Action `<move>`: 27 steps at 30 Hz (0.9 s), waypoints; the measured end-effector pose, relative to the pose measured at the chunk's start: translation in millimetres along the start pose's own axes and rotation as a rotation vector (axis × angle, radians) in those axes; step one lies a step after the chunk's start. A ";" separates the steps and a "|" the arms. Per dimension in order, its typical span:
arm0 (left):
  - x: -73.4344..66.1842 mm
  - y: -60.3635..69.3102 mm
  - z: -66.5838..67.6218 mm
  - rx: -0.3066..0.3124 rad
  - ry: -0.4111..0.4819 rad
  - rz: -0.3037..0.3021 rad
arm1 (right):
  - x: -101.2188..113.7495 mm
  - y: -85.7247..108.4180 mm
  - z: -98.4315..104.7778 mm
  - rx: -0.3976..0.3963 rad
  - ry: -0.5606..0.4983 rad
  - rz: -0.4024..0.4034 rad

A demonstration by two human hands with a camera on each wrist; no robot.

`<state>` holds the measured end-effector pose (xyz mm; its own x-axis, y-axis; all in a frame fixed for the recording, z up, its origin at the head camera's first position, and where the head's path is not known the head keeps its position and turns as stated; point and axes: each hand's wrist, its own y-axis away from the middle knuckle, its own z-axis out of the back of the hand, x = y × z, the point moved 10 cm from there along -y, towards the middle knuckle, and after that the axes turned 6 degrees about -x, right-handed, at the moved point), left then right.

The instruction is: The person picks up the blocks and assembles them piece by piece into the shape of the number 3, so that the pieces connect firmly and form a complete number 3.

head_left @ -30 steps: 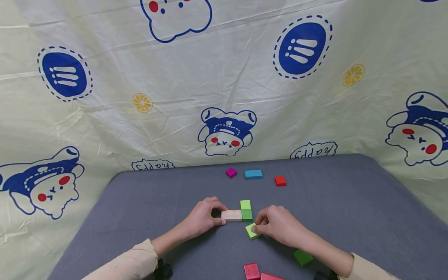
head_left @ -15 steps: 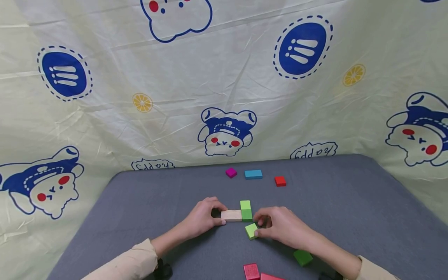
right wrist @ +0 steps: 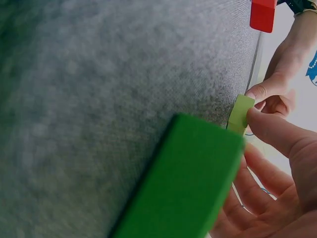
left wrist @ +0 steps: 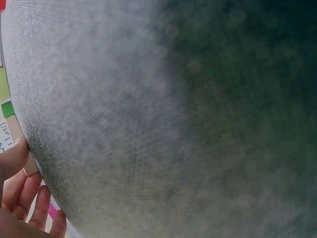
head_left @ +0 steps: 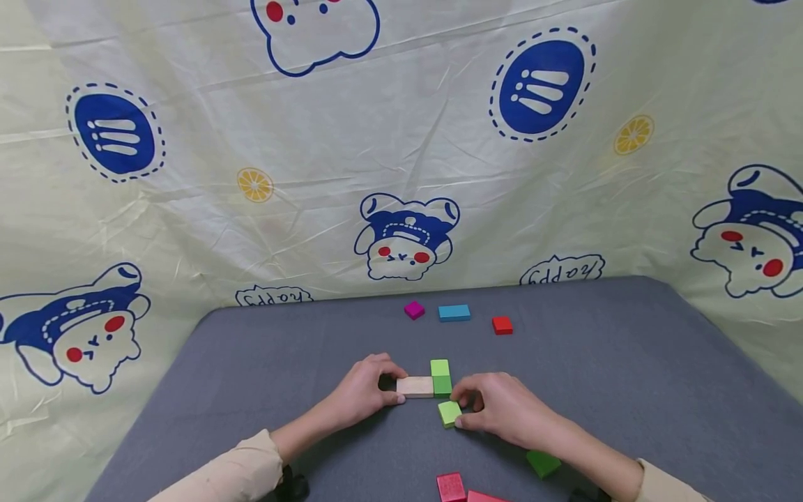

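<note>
My left hand (head_left: 366, 388) pinches the left end of a pale wooden block (head_left: 415, 387) between thumb and fingers; the left wrist view shows the thumb (left wrist: 15, 156) on it. A green block (head_left: 442, 386) touches the wooden block's right end. Beyond that stands a light green block (head_left: 440, 367). My right hand (head_left: 502, 404) holds a second light green block (head_left: 449, 414) by its right side, thumb at the near corner and index finger at the far one. This block sits slightly turned, a little nearer than the green block.
A dark green block (head_left: 542, 463) lies under the right forearm. Two pinkish-red blocks, one nearer the middle (head_left: 451, 487), lie at the front. Magenta (head_left: 415, 310), blue (head_left: 454, 313) and red (head_left: 502, 325) blocks rest at the back of the grey table (head_left: 282, 348), before a printed curtain.
My right fingers lifted off the top of the nearer light green block and came to its right side. That block has turned and shifted slightly left. The left hand stays still.
</note>
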<state>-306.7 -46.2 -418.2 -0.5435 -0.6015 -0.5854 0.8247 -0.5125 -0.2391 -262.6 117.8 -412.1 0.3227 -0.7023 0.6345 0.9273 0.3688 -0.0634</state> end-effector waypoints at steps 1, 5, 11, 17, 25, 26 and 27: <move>0.0 -0.1 0.3 0.000 -0.002 0.002 | 0.8 -0.3 -0.4 -0.001 0.004 0.005; 0.1 -0.4 0.5 0.003 -0.006 0.006 | 1.7 -1.3 -0.3 -0.003 0.006 0.002; 0.5 -0.3 -0.4 0.004 -0.004 -0.001 | 2.9 -3.0 2.4 -0.010 0.008 0.011; 2.4 -0.5 -0.6 0.002 -0.009 0.005 | 4.4 -4.5 0.7 -0.014 0.024 0.031; 1.5 -0.7 -0.5 0.003 -0.010 0.006 | 7.1 -6.3 2.1 -0.062 0.074 0.050; 1.3 -0.6 -0.4 0.004 -0.008 0.007 | 7.4 -6.5 2.3 -0.067 0.078 0.051; 1.3 -0.7 -0.5 0.005 -0.007 0.009 | 7.8 -6.7 2.4 -0.071 0.080 0.052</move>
<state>-307.9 -46.3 -419.2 -0.5369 -0.6105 -0.5822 0.8290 -0.5099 -0.2298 -266.8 111.4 -404.9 0.3823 -0.7309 0.5653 0.9191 0.3639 -0.1511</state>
